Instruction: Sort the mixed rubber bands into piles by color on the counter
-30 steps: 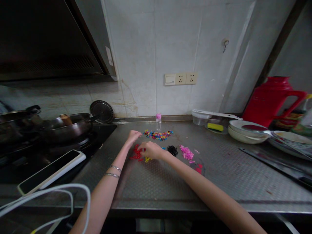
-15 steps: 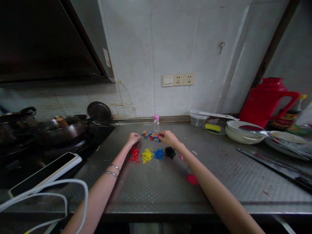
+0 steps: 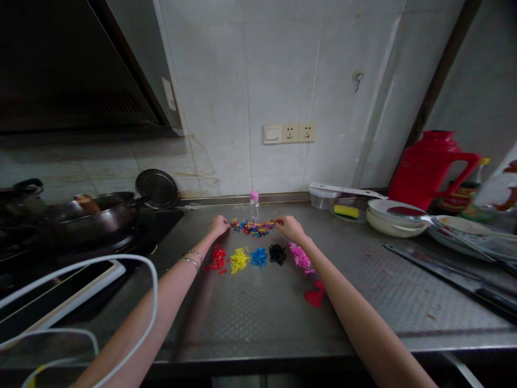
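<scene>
A multicolored chain of small plastic-looking pieces point(image 3: 253, 228) stretches between my hands, drooping at its middle. My left hand point(image 3: 220, 224) is closed in a pinch at its left end, and my right hand point(image 3: 288, 226) pinches the right end. The fingertips are too small to make out exactly. Nearer to me lie separate heaps of small pieces: red point(image 3: 218, 258), yellow point(image 3: 239, 260), blue point(image 3: 259, 257), black point(image 3: 277, 254) and pink point(image 3: 299, 255). The pink heap sits beside my right wrist. Just behind the chain stands a small clear bottle with a pink cap point(image 3: 254, 203).
A red flat piece point(image 3: 314, 295) lies by my right forearm. To the right are a clear tub point(image 3: 322, 199), a yellow sponge point(image 3: 346, 211), stacked bowls point(image 3: 398, 226), a knife point(image 3: 440, 272) and a red thermos point(image 3: 430, 170). A pan point(image 3: 95, 221) and white cable point(image 3: 153, 291) are left.
My hands have moved apart, and the multicolored pieces between them now spread wider. The pink heap and red flat piece show more fully. The view has shifted slightly.
</scene>
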The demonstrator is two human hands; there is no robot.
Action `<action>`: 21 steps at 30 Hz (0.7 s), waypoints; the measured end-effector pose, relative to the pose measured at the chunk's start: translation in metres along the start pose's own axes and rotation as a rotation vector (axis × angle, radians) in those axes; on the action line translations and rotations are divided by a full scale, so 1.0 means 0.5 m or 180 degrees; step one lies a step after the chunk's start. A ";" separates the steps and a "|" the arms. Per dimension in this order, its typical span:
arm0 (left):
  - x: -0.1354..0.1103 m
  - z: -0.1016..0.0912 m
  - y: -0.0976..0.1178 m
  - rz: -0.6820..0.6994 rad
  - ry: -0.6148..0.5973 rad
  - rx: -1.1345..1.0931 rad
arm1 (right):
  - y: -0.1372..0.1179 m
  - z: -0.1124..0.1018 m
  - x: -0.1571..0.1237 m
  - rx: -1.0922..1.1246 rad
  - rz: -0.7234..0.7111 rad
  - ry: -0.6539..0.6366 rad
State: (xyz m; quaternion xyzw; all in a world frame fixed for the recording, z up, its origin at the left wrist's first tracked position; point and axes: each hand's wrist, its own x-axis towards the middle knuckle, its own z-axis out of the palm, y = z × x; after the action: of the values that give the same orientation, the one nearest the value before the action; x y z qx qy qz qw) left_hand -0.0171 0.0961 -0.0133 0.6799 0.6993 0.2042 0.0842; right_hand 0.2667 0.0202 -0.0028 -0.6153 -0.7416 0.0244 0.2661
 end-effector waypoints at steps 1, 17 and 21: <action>0.000 -0.001 0.002 -0.0012 -0.0002 0.0028 | 0.003 0.000 0.000 0.0019 0.0016 0.0018; -0.012 -0.014 0.015 -0.0089 0.0119 -0.0351 | 0.009 -0.012 0.003 0.0040 0.0228 -0.0020; -0.046 -0.038 0.042 0.0378 -0.0067 -0.0849 | 0.014 -0.009 0.004 0.0030 0.0262 -0.0047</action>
State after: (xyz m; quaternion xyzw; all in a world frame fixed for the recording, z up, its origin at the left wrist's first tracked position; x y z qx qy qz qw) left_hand -0.0041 0.0699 0.0084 0.7049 0.6236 0.2928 0.1689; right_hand 0.2745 0.0222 -0.0007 -0.6439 -0.7175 0.0434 0.2623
